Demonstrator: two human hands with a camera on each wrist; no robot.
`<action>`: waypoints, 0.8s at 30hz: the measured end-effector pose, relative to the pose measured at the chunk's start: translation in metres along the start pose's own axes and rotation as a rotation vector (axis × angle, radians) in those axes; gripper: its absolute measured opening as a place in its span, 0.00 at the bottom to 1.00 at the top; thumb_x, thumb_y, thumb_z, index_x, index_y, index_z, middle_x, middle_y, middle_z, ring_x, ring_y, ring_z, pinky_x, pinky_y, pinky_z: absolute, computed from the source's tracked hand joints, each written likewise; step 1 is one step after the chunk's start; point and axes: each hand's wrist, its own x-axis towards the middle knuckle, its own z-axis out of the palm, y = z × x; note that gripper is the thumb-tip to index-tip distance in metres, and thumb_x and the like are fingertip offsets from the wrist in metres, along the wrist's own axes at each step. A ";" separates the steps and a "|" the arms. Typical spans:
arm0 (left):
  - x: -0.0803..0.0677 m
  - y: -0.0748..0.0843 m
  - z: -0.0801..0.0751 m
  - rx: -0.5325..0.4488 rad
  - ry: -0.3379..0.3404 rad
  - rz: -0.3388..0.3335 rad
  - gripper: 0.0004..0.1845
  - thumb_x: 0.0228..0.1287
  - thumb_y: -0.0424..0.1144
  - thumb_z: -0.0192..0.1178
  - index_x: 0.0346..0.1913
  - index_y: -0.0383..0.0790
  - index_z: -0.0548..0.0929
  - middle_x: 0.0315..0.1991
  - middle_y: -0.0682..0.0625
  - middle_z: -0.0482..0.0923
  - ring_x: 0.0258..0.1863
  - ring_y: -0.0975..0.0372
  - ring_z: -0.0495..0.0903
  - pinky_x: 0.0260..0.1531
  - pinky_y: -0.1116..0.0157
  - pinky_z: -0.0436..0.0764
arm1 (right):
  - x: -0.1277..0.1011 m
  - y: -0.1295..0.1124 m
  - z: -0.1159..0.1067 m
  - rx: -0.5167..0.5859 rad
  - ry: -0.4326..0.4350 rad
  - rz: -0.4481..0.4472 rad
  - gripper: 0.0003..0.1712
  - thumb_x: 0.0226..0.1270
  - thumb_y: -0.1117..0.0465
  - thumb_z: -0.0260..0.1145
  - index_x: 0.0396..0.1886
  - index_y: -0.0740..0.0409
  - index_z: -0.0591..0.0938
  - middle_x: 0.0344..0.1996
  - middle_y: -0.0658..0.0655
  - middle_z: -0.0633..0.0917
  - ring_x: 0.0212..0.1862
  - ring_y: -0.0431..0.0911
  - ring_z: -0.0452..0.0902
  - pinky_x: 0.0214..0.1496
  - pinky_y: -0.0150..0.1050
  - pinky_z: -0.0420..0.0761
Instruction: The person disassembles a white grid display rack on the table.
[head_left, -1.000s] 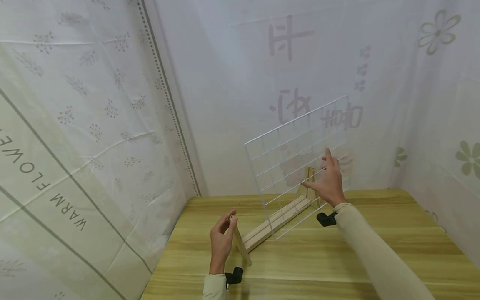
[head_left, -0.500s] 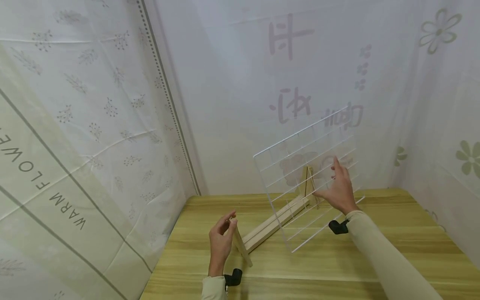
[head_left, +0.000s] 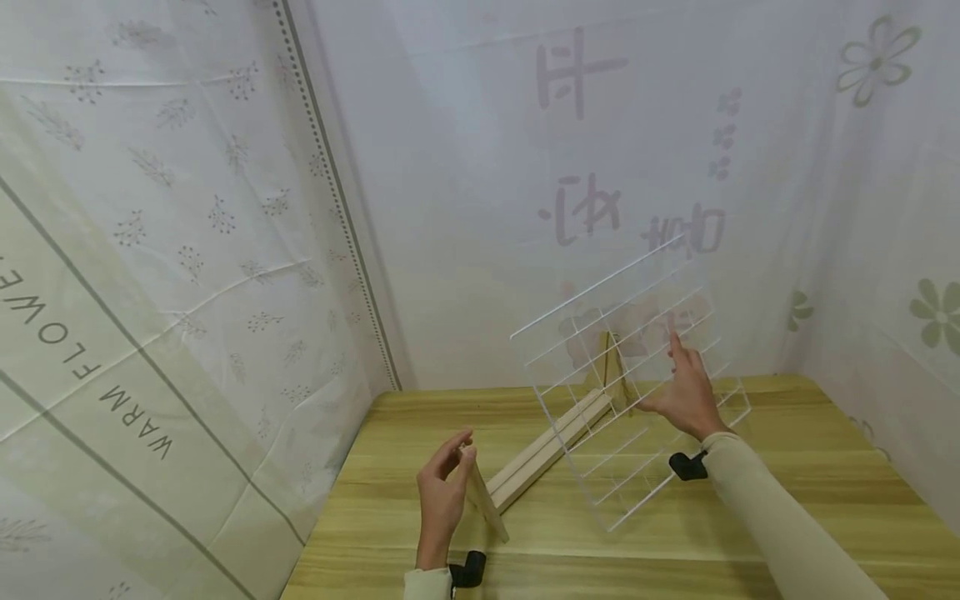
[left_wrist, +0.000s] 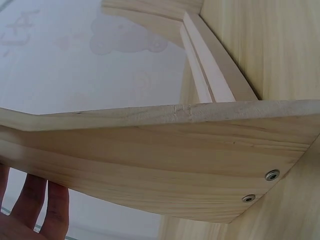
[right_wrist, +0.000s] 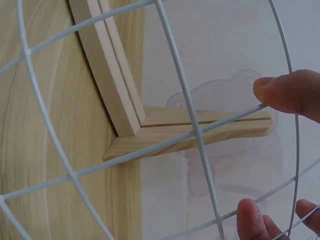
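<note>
A light wooden stand [head_left: 551, 450], two uprights joined by a grooved double rail, stands on the table. My left hand [head_left: 442, 496] holds the top of its near upright [head_left: 489, 504]; in the left wrist view, fingers [left_wrist: 55, 210] touch that panel's edge while the thumb is hidden. Tilted above the table, in front of the far upright [right_wrist: 220, 131], is a white wire grid panel [head_left: 597, 286]. My right hand [head_left: 686, 398] grips the grid at its right half. In the right wrist view the thumb [right_wrist: 285, 92] lies against a wire, apart from the other fingertips.
The wood-grain table [head_left: 675, 517] ends at a printed cloth backdrop [head_left: 465, 208]. Another patterned cloth [head_left: 187, 250] hangs along the left side. Two screw heads [left_wrist: 272, 175] show on the near upright. Each wrist carries a black camera mount [head_left: 688, 465].
The wire grid has come down and a little to the right with my right hand, its lower edge sinking closer to the table. My left hand has stayed at the near upright, shifting slightly.
</note>
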 end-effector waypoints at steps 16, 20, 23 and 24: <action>-0.015 0.009 0.000 0.023 0.024 0.013 0.13 0.62 0.39 0.60 0.50 0.48 0.82 0.46 0.51 0.82 0.39 0.62 0.80 0.48 0.67 0.79 | -0.015 0.028 -0.004 -0.049 -0.135 0.051 0.77 0.32 0.56 0.80 0.74 0.53 0.36 0.63 0.74 0.60 0.55 0.68 0.64 0.52 0.64 0.70; -0.018 0.012 -0.001 0.035 0.031 0.011 0.13 0.61 0.39 0.60 0.49 0.49 0.82 0.44 0.52 0.83 0.36 0.64 0.79 0.47 0.68 0.79 | -0.018 0.035 -0.005 -0.085 -0.174 0.051 0.77 0.30 0.56 0.81 0.74 0.57 0.38 0.62 0.76 0.60 0.55 0.69 0.64 0.52 0.63 0.70; -0.021 0.014 0.000 0.036 0.033 0.013 0.13 0.61 0.39 0.61 0.49 0.50 0.82 0.43 0.53 0.83 0.34 0.63 0.78 0.46 0.67 0.79 | -0.022 0.039 -0.007 -0.110 -0.216 0.057 0.76 0.30 0.56 0.81 0.73 0.61 0.39 0.62 0.77 0.59 0.56 0.70 0.63 0.53 0.64 0.69; -0.023 0.014 0.000 0.038 0.033 0.017 0.13 0.61 0.39 0.61 0.49 0.50 0.82 0.43 0.53 0.83 0.33 0.62 0.78 0.46 0.66 0.79 | -0.023 0.040 -0.007 -0.115 -0.230 0.058 0.76 0.30 0.56 0.81 0.73 0.61 0.39 0.62 0.77 0.59 0.56 0.70 0.63 0.53 0.65 0.68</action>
